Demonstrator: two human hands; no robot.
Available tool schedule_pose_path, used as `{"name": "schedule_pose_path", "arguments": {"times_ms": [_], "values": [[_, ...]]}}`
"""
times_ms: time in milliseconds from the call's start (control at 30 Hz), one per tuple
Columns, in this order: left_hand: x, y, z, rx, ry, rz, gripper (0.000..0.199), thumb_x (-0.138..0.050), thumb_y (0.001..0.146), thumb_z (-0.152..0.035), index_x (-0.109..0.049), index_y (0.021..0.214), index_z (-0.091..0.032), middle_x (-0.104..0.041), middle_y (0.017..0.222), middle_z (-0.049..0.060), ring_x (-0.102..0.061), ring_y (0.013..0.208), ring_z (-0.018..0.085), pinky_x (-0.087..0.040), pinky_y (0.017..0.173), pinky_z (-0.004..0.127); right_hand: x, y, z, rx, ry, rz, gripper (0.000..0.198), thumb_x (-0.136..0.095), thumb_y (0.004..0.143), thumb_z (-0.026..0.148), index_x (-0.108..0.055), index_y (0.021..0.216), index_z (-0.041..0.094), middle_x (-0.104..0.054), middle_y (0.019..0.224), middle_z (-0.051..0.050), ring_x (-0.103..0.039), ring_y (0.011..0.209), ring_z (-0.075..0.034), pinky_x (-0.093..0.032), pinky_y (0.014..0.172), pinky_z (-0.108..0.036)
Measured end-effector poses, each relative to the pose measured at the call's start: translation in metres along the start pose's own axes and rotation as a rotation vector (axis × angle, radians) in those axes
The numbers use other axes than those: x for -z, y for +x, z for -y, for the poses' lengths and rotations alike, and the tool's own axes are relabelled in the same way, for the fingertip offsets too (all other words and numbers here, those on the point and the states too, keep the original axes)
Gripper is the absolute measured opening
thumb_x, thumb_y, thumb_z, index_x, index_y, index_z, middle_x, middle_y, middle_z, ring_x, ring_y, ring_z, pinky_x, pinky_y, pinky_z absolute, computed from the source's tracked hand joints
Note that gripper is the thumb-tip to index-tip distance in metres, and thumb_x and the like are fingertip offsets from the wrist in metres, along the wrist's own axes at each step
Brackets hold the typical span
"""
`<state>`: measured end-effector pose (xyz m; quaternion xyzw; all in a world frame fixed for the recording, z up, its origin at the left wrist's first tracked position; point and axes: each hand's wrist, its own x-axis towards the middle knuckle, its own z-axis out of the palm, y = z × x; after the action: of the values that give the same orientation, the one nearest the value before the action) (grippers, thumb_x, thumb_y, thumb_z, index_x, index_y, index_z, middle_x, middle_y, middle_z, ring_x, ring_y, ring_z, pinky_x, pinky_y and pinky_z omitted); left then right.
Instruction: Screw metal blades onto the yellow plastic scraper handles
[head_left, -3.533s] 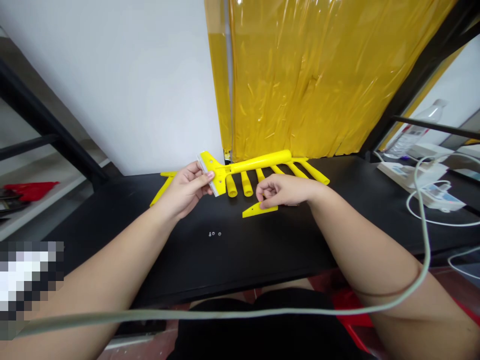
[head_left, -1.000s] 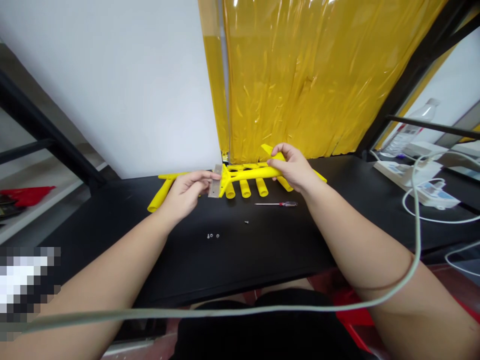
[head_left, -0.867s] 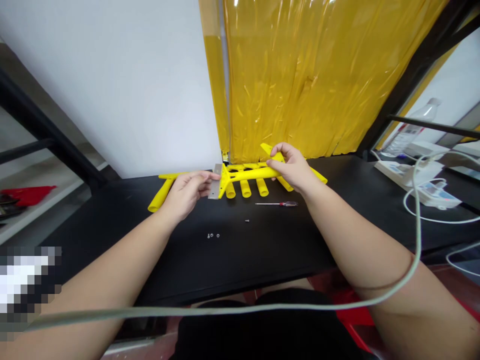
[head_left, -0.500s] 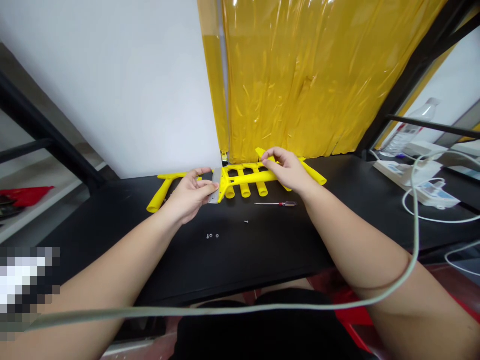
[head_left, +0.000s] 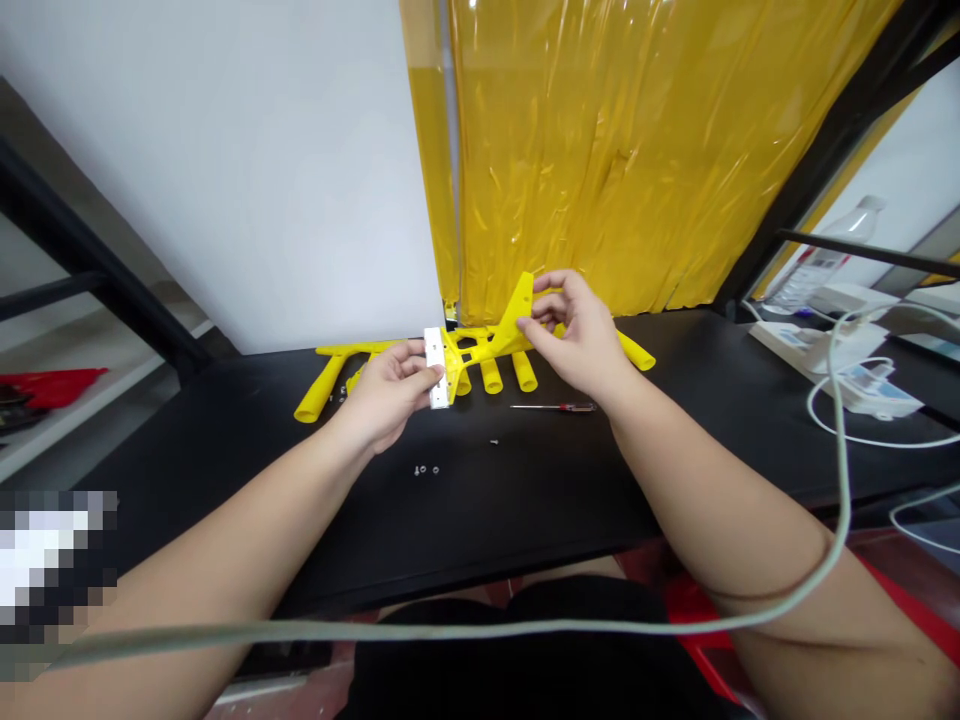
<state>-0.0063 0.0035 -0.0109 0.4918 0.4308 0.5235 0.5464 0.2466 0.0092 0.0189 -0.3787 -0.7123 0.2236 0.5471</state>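
Presently, near the bench's (head_left: 540, 510) back edge, the left hand (head_left: 394, 388) pinches the scraper (head_left: 453, 372) by its blade (head_left: 435, 345), thumb against fingers. The right hand (head_left: 574, 330), half-curled, holds a tilted plate (head_left: 516, 312) over the handle (head_left: 482, 353); whether it grips the handle too is hidden. A screwdriver (head_left: 553, 407) and screw (head_left: 493, 442) lie nearer the front edge.

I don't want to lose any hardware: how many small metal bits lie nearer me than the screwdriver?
4: a lone bit near the screwdriver; a left bit, middle bit and right bit clustered farther left. Others may be hidden under your left arm.
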Motion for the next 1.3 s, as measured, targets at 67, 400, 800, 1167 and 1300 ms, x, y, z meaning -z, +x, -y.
{"name": "schedule_pose_path", "arguments": {"times_ms": [67,400,800,1167,1300], "values": [[-0.003,-0.003,0.000,0.001,0.009,-0.022,0.042,-0.090,0.072,-0.019,-0.069,0.108,-0.020,-0.073,0.083,0.001,-0.072,0.070,0.015,-0.063,0.061,0.025,-0.007,-0.001,0.001,-0.052,0.118,0.097,0.027,-0.072,0.087,0.031,-0.053,0.105,0.024,-0.064,0.088,-0.001,-0.067,0.080,-0.017,-0.057,0.084,-0.036],[-0.018,-0.012,0.003,-0.059,0.012,0.059,0.057,-0.097,0.060,-0.031,-0.060,0.102,-0.020,-0.068,0.077,-0.003,-0.067,0.069,0.013,-0.061,0.062,0.024,-0.038,-0.010,-0.002,-0.287,0.277,0.283,0.022,-0.079,0.082,0.019,-0.065,0.098,0.018,-0.070,0.082,-0.001,-0.072,0.064,-0.014,-0.062,0.062,-0.028],[-0.016,-0.014,0.005,-0.090,-0.018,0.126,0.053,-0.095,0.062,-0.023,-0.062,0.104,-0.019,-0.068,0.077,-0.004,-0.066,0.066,0.011,-0.061,0.063,0.024,-0.043,-0.015,-0.002,-0.225,0.214,0.246,0.023,-0.078,0.083,0.023,-0.062,0.099,0.020,-0.064,0.085,0.002,-0.072,0.062,-0.014,-0.058,0.059,-0.026],[-0.019,-0.015,0.003,-0.067,-0.012,0.082,0.052,-0.094,0.064,-0.026,-0.063,0.105,-0.018,-0.067,0.074,-0.004,-0.064,0.066,0.011,-0.060,0.063,0.024,-0.040,-0.017,0.001,0.235,-0.306,0.196,0.020,-0.070,0.091,0.019,-0.073,0.111,0.019,-0.066,0.090,-0.003,-0.065,0.084,-0.020,-0.052,0.081,-0.034],[-0.021,-0.016,0.000,-0.054,-0.046,0.088,0.053,-0.095,0.062,-0.026,-0.064,0.104,-0.017,-0.068,0.073,-0.004,-0.066,0.068,0.012,-0.061,0.063,0.025,-0.038,-0.018,0.005,0.292,-0.465,0.195,0.024,-0.068,0.095,0.028,-0.076,0.116,0.020,-0.068,0.102,-0.008,-0.063,0.095,-0.025,-0.049,0.085,-0.039]]}}
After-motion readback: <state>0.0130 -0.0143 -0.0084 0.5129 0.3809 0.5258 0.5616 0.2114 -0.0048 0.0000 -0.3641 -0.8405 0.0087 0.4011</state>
